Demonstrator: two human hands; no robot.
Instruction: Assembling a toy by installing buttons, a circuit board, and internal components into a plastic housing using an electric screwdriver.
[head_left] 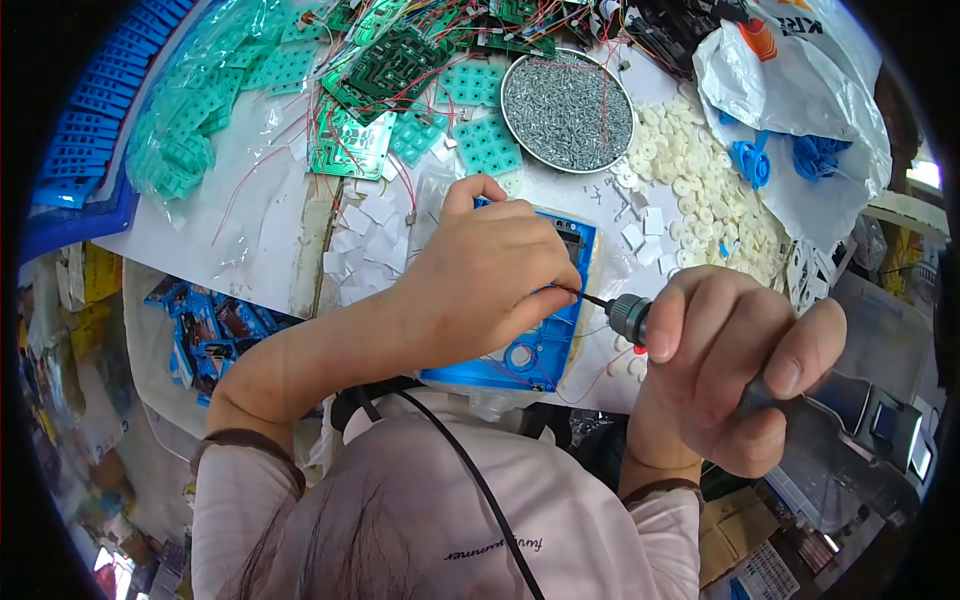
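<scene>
A blue plastic casing point(487, 374) lies on the table in front of me, with thin red wires and dark parts inside it. My left hand point(490, 265) is over the casing and hides much of it. Its thumb and forefinger are pinched at the casing's right side, by the tip of a bit; what they hold is too small to make out. My right hand point(725, 365) is wrapped around a dark power screwdriver point(629, 319), whose thin bit points left toward those pinched fingers.
Beyond the casing stands a round dish of screws point(568, 110), beside white plastic discs point(700, 180). Green circuit boards point(390, 70) with wires and green rubber keypads point(487, 146) lie at the back. Blue casings point(215, 330) fill a bin at left. A white bag point(800, 100) lies back right.
</scene>
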